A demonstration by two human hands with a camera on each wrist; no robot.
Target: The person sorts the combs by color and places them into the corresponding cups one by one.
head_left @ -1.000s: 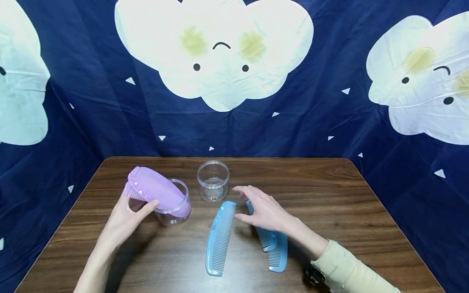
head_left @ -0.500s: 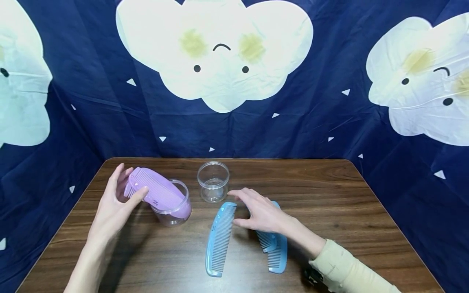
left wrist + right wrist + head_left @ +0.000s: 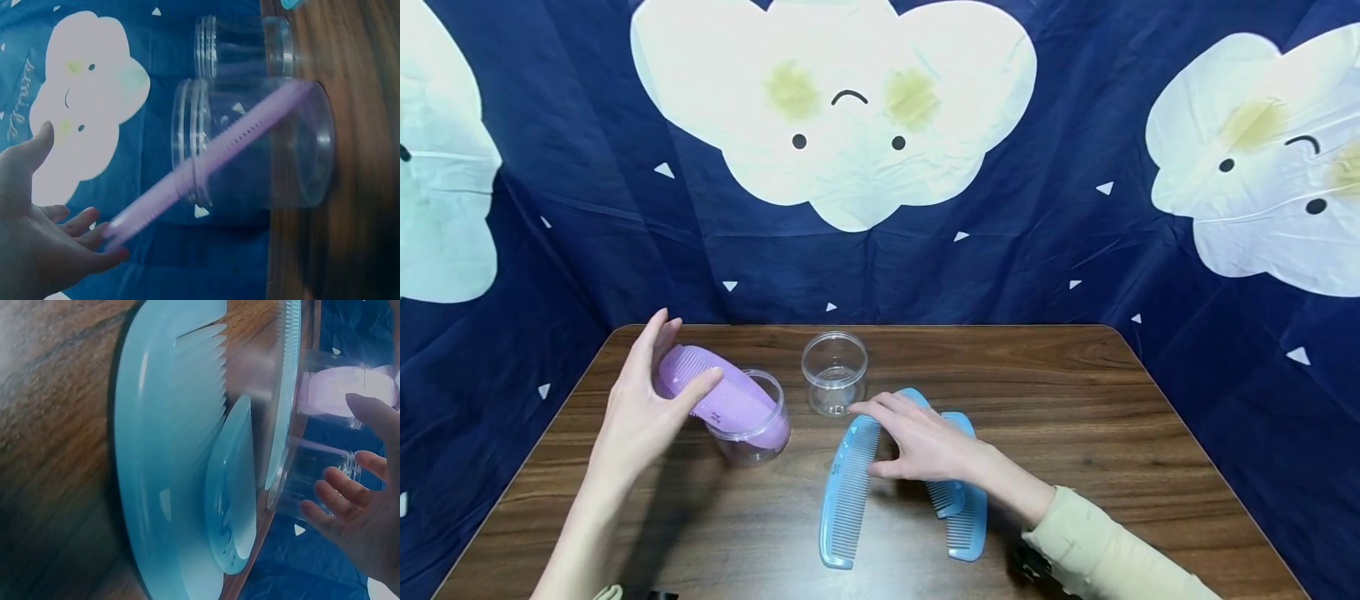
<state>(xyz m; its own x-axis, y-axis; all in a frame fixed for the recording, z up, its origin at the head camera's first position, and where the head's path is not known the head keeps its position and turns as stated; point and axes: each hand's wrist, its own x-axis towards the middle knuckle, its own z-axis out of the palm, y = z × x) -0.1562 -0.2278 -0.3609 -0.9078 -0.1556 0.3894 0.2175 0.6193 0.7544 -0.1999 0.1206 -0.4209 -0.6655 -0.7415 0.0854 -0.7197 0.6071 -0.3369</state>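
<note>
1. loosely spread, the left hand (image 3: 643, 408) has its fingertips against the upper end of the purple comb (image 3: 730, 400); the thumb stands away from it in the left wrist view, so it grips nothing.
2. the purple comb leans at a slant inside the nearer clear jar (image 3: 737, 452), its lower end down by the base and its upper end poking out past the rim (it looks blurred in the left wrist view).
3. the farther clear jar (image 3: 835, 375) stands upright just behind and to the right of that one.
4. the right hand (image 3: 925, 442) is above the blue combs, fingers apart and slightly bent, holding nothing; the right wrist view shows a gap between it and them.
5. the long blue comb (image 3: 847, 500) is nearest its thumb, teeth facing right.
6. under the hand and wrist, the small blue comb (image 3: 950, 498) overlaps the large blue comb (image 3: 970, 529).
7. all this is on a brown wooden table (image 3: 1112, 433), with a navy cloth (image 3: 1060, 242) printed with white clouds (image 3: 850, 175) behind.
8. a pale sleeve (image 3: 1097, 533) covers the right forearm.
</note>
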